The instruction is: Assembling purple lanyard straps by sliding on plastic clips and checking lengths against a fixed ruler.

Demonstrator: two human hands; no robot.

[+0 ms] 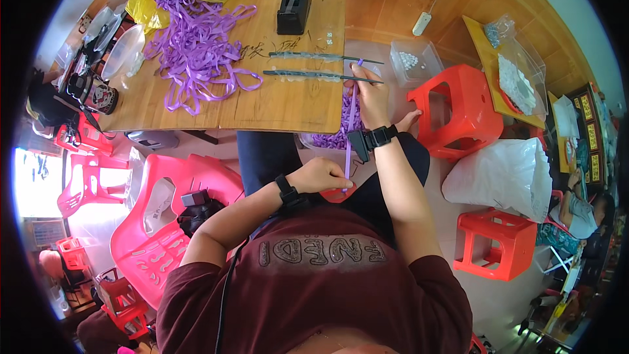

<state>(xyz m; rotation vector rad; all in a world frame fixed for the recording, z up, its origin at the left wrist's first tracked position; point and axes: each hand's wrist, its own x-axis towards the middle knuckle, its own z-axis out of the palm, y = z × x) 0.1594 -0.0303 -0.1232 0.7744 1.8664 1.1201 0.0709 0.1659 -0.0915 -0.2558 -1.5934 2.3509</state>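
Note:
A narrow purple ribbon [352,134] runs taut between my two hands. My right hand [372,96] is closed on its upper part, against the ends of two thin dark rods [314,75] that jut past the table's right edge. Clear tape appears to fix these rods to the wooden table [216,108]. Nearer my lap, my left hand [323,175] pinches the ribbon's lower end. Below the rods, a container holds many short purple ribbon pieces [331,139], partly hidden by the table and my right hand. A loose heap of long purple ribbon [193,46] spreads over the table's left part.
A black tape dispenser [293,8] stands at the table's back. A yellow bag [145,10] lies behind the ribbon heap. To the right are a red stool [462,108], a clear box of white pieces [413,65] and a white sack [501,177]. A pink chair [154,203] is at left.

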